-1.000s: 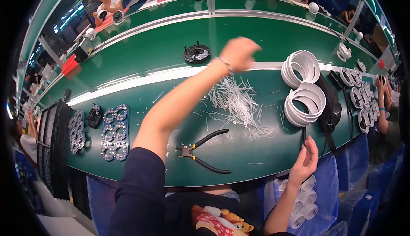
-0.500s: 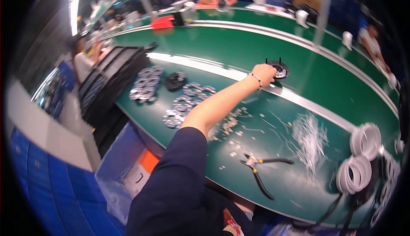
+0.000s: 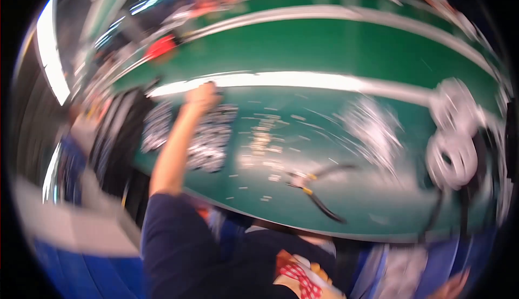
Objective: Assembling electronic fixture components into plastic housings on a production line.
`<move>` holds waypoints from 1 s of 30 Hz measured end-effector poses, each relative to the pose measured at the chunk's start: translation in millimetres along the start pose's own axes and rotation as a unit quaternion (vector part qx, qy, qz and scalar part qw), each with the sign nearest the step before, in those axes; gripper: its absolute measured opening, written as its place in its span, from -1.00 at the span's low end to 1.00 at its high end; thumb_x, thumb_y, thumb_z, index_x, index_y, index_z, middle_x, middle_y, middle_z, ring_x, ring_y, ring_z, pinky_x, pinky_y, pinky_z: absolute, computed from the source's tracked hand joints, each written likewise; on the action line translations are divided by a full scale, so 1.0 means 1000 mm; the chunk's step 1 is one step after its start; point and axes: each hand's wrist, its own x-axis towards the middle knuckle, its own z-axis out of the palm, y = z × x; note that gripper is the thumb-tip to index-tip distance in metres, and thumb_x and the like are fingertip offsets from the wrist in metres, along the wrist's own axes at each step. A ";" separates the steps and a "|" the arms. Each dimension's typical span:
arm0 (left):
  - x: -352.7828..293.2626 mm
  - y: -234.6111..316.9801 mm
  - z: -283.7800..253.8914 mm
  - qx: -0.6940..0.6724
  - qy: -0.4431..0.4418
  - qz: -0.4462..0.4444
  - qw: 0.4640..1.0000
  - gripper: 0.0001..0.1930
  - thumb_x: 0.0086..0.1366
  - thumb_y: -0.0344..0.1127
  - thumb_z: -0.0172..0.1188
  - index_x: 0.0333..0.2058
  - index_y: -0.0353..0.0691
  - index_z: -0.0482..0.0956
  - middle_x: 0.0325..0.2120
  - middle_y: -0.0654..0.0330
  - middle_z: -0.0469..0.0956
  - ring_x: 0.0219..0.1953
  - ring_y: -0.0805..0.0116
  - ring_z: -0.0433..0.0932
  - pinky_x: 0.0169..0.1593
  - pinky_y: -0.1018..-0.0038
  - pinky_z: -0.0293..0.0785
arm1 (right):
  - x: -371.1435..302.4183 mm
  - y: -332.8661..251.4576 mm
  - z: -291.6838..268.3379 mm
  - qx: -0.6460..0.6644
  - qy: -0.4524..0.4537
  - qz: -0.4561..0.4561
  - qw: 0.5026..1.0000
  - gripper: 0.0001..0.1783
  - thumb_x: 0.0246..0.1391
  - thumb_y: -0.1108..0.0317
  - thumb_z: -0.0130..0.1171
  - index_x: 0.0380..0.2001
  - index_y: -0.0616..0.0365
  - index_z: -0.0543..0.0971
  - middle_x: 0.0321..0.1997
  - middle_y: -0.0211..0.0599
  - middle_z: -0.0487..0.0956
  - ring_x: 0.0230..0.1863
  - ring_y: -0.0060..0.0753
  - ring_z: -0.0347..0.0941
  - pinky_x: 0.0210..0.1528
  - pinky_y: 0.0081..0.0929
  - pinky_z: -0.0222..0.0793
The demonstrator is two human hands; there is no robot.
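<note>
The picture is heavily motion-blurred. My left arm, in a dark blue sleeve, stretches up and left over the green table (image 3: 335,50). My left hand (image 3: 201,97) looks closed at the far end of a patch of small silvery ring parts (image 3: 212,139); a dark shape shows at its fingers, but I cannot tell whether it is held. A skin-coloured sliver at the bottom right edge may be my right hand (image 3: 452,288), too blurred to read. Black-handled pliers (image 3: 316,186) lie open near the table's front edge.
A pile of thin white wire pieces (image 3: 373,128) lies right of centre. Two white coils (image 3: 451,158) sit at the right end. Dark stacked parts (image 3: 119,131) stand at the left end beside more silvery rings (image 3: 157,126). A bright strip (image 3: 281,80) runs across the table.
My left arm has swung from the far middle of the table to its left end, over the silvery rings. The view has turned and is now blurred.
</note>
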 end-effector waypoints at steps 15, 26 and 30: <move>-0.310 0.214 0.014 -0.054 0.008 0.666 0.744 -0.24 -0.01 -0.09 0.14 0.12 -0.25 0.02 0.15 -0.22 -0.10 0.19 -0.28 -0.21 0.14 -0.13 -0.38 | -0.285 -0.091 -0.115 -0.032 -0.584 0.533 0.612 -0.75 -0.34 0.35 0.11 -0.46 0.18 0.55 -0.43 -0.13 0.54 -0.36 -0.20 0.49 -0.24 -0.38 0.38; -0.308 0.220 0.024 -0.028 0.102 0.602 0.792 -0.35 -0.06 -0.34 0.07 0.07 -0.32 0.11 0.13 -0.23 -0.06 0.19 -0.26 -0.19 0.15 -0.13 -0.37 | -0.554 -0.139 -0.082 0.096 -0.819 0.454 0.338 -0.52 -0.35 0.13 0.18 -0.32 0.23 0.54 -0.25 0.00 0.50 -0.24 -0.12 0.46 -0.15 -0.38 0.32; -0.308 0.213 0.018 -0.016 0.094 0.581 0.808 -0.26 -0.16 -0.40 0.09 0.10 -0.25 0.07 0.15 -0.19 -0.08 0.20 -0.24 -0.21 0.16 -0.11 -0.38 | -0.513 -0.149 -0.115 0.118 -0.803 0.454 0.367 -0.59 -0.36 0.13 0.19 -0.42 0.20 0.56 -0.34 -0.02 0.52 -0.29 -0.12 0.47 -0.22 -0.37 0.34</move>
